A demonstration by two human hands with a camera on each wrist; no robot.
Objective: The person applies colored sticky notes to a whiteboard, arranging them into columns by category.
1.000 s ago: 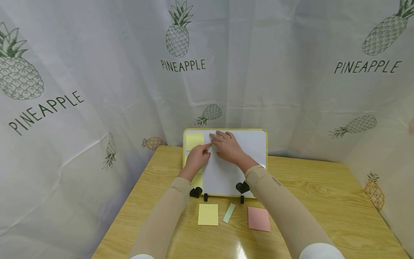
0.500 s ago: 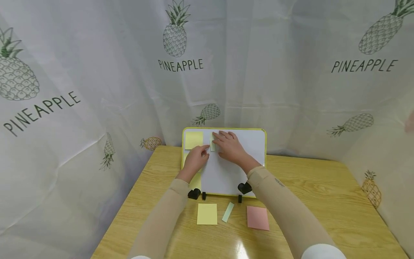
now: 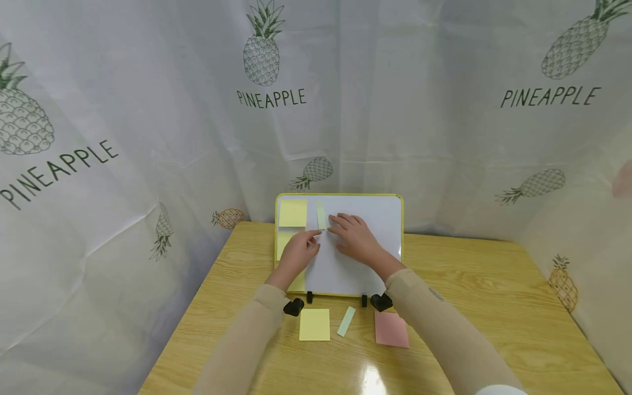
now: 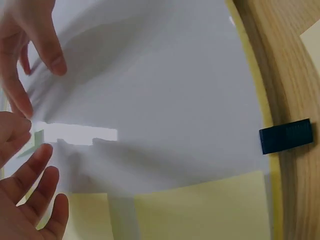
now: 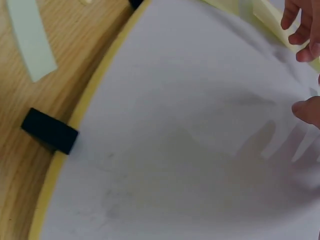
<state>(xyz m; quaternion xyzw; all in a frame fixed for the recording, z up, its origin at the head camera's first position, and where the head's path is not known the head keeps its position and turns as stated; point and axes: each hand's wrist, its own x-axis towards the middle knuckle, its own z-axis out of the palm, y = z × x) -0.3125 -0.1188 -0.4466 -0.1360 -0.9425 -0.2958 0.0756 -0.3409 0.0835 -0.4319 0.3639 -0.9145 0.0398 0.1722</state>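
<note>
Pale green strip on the whiteboard, two hands at its lower end

Left hand [image 3: 298, 253]: one, fingers set apart, the forefinger reaching to the strip's foot; we make out no pinch, and cannot tell whether the tip touches the paper.

Right hand [image 3: 356, 239]: one, fingers loosely spread over the board, their tips just right of the strip, gripping nothing that we can see.

Green sticky strip [image 3: 321, 215]: one, near the board's upper edge, almost upright, right of the top yellow note and apart from it. We would keep its foot steady with a light left fingertip and stroke downward from the head with a flat right finger, so that no air stays beneath. We judge it best lined up with the note's side edge before firm pressing.

Whiteboard [image 3: 355, 263]: one, yellow-framed, with black feet [image 3: 309, 297] at its lower edge. Top yellow note [image 3: 293, 213], middle yellow note [image 3: 284, 244] and bottom yellow note [image 3: 298, 282] form a column down its left side; the left wrist should clear these, lest it lift a corner.

Wooden table [image 3: 469, 285], before the board: yellow note pad [image 3: 314, 325], loose green strip [image 3: 346, 321], pink note pad [image 3: 391, 329], left to right.

Backdrop: pineapple-printed curtain [image 3: 395, 120].
</note>
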